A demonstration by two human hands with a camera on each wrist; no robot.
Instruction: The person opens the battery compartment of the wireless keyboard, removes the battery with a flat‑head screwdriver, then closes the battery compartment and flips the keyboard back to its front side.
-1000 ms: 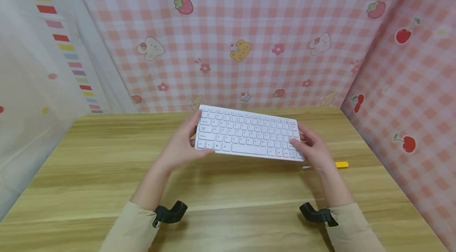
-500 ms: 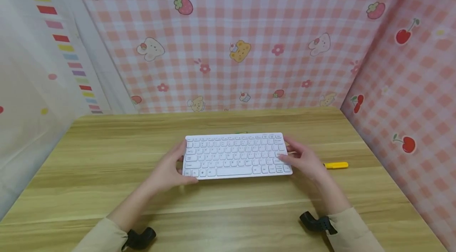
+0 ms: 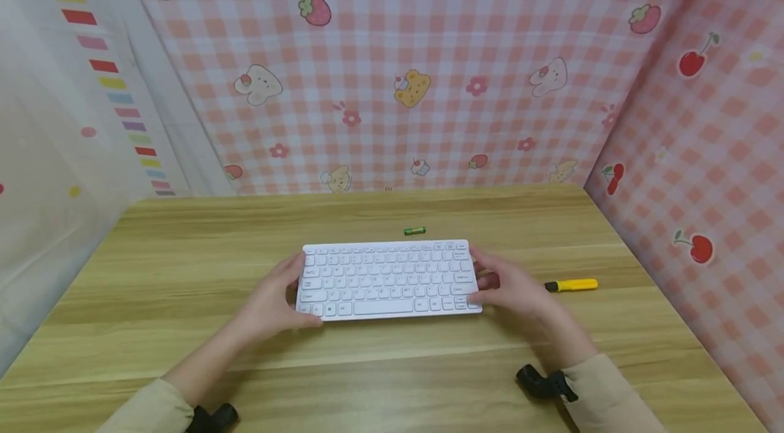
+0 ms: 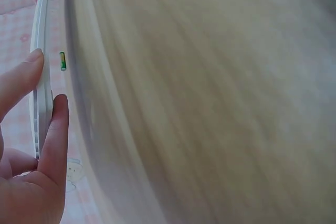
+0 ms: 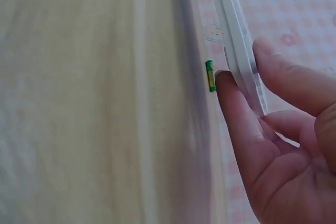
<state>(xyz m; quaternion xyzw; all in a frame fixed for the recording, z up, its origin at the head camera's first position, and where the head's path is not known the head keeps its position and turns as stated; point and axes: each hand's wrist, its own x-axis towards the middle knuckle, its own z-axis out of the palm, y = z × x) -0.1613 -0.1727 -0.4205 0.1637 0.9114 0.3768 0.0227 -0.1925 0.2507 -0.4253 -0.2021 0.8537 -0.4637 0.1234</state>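
A small white keyboard (image 3: 387, 280), keys facing up, is held level by its two short ends above the table. At its left end my left hand (image 3: 266, 303) grips it, the thumb on the front corner and fingers underneath. My right hand (image 3: 511, 286) pinches the right end, thumb on top near the lower corner keys. Both wrist views show the keyboard edge-on, with a gap between its underside and the wooden surface. Just behind the keyboard lies a green battery (image 3: 414, 231), also seen beyond the fingers in the right wrist view.
A screwdriver (image 3: 572, 285) with a yellow handle and black collar lies on the wooden table (image 3: 184, 235) right of my right hand. Pink checked cloth (image 3: 367, 45) hangs behind and to the right. A pale curtain (image 3: 55, 167) is at the left.
Both hands have lowered the keyboard toward me and to the left, and it has gone from tilted to nearly level. The battery behind it and the screwdriver's collar have come into view.
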